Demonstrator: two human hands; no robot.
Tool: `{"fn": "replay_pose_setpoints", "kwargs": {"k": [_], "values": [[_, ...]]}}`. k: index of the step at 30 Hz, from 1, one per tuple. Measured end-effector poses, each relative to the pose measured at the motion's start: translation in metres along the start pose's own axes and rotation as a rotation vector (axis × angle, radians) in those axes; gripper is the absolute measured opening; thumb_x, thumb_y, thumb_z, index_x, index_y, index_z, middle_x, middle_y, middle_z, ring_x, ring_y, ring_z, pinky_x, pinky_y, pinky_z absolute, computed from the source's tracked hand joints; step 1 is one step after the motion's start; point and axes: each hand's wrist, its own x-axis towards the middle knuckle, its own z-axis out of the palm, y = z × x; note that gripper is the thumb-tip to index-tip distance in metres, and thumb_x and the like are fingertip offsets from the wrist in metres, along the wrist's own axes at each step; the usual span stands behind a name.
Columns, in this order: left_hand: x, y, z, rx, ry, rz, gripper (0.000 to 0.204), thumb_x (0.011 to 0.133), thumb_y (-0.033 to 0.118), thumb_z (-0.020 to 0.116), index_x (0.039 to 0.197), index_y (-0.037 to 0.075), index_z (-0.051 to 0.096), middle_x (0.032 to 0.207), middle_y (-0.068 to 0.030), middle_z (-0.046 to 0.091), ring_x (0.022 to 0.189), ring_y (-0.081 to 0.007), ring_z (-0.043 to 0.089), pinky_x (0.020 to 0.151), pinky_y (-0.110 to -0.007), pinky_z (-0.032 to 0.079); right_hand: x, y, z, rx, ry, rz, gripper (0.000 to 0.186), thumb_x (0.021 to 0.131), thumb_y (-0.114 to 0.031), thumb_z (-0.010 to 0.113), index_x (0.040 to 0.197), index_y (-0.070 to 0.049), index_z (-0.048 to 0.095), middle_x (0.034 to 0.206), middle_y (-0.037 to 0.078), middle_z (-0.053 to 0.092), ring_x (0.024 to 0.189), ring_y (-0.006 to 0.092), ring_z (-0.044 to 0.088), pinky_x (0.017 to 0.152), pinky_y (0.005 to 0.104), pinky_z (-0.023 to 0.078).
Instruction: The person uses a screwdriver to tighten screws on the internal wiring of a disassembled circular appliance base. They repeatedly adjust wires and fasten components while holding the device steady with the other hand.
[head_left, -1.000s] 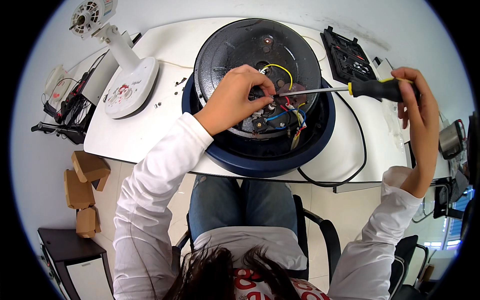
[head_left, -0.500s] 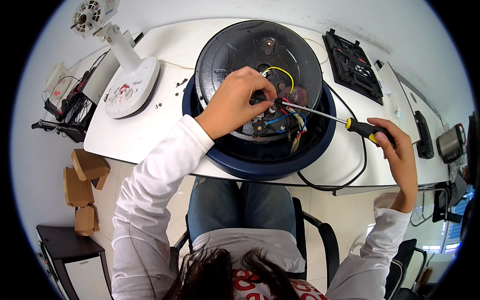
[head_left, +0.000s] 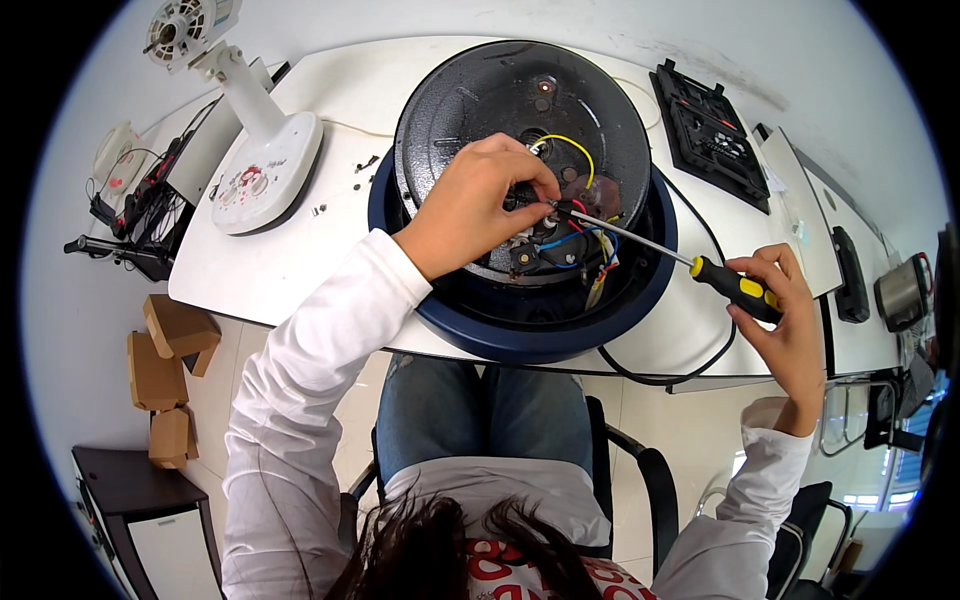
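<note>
A round black metal housing (head_left: 470,110) leans inside a dark blue ring-shaped base (head_left: 540,345) on the table. Yellow, red and blue wires (head_left: 575,240) run across its lower right part. Over the housing, my left hand (head_left: 480,205) pinches a small black part (head_left: 562,208) among the wires between thumb and fingertips; its exact kind is hidden. The screwdriver (head_left: 735,288), with a black and yellow handle, has its tip against that part. Its shaft slants down to the right. My right hand (head_left: 785,320) has thumb and fingers around the handle's end.
A white fan stand (head_left: 265,175) is at the left, with small loose screws (head_left: 319,210) near it. An open black tool case (head_left: 712,140) lies at the back right. A black power cable (head_left: 722,350) loops over the table's front edge. Cardboard boxes (head_left: 155,370) stand on the floor.
My right hand has shifted slightly left and its fingers have changed their hold on the screwdriver handle. The handle sits a little lower. My left hand keeps its pinch.
</note>
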Motion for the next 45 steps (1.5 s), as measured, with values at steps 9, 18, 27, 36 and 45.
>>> {"fn": "replay_pose_setpoints", "kwargs": {"k": [9,18,27,36,45], "values": [[-0.002,-0.004,0.001,0.145,0.032,0.106,0.015,0.068,0.006,0.073,0.081,0.008,0.067,0.084,-0.0024,0.065,0.092,-0.0239,0.059,0.086,-0.037,0.044,0.0,0.0,0.006,-0.035,0.043,-0.033,0.04,0.064,0.009,0.066,0.101,-0.006,0.062,0.097,0.007,0.046,0.086,0.0204,0.058,0.075,0.0288,0.049],[-0.001,-0.001,0.002,0.204,0.067,0.142,0.013,0.069,0.007,0.072,0.08,0.009,0.066,0.084,-0.001,0.065,0.093,-0.0233,0.059,0.089,-0.039,0.042,-0.007,0.003,0.006,0.007,0.07,-0.032,0.041,0.063,0.01,0.066,0.101,-0.005,0.062,0.097,0.008,0.046,0.087,0.0208,0.057,0.077,0.0276,0.047],[-0.001,0.002,0.0,0.276,0.047,0.139,0.013,0.072,0.01,0.072,0.083,0.011,0.066,0.085,0.0001,0.064,0.096,-0.0222,0.058,0.095,-0.041,0.038,-0.014,0.012,0.008,0.168,0.048,-0.03,0.034,0.075,0.003,0.06,0.108,-0.004,0.056,0.095,0.008,0.049,0.076,0.0151,0.052,0.068,0.0235,0.041],[-0.001,0.011,-0.003,0.405,0.076,0.267,0.014,0.072,0.011,0.072,0.085,0.015,0.067,0.094,0.0028,0.062,0.102,-0.0189,0.056,0.101,-0.044,0.034,0.016,-0.017,0.056,0.805,0.124,0.198,0.026,0.088,-0.009,0.055,0.11,-0.002,0.044,0.099,0.011,0.066,0.06,0.0057,0.048,0.056,0.0182,0.04],[-0.001,0.013,-0.005,0.443,0.074,0.348,0.016,0.069,0.011,0.072,0.084,0.016,0.067,0.093,0.0025,0.06,0.103,-0.0195,0.056,0.1,-0.046,0.035,0.082,-0.029,0.116,0.682,0.185,-0.056,0.036,0.077,-0.005,0.072,0.102,-0.004,0.046,0.089,0.007,0.07,0.081,0.0114,0.065,0.071,0.0226,0.049]]}}
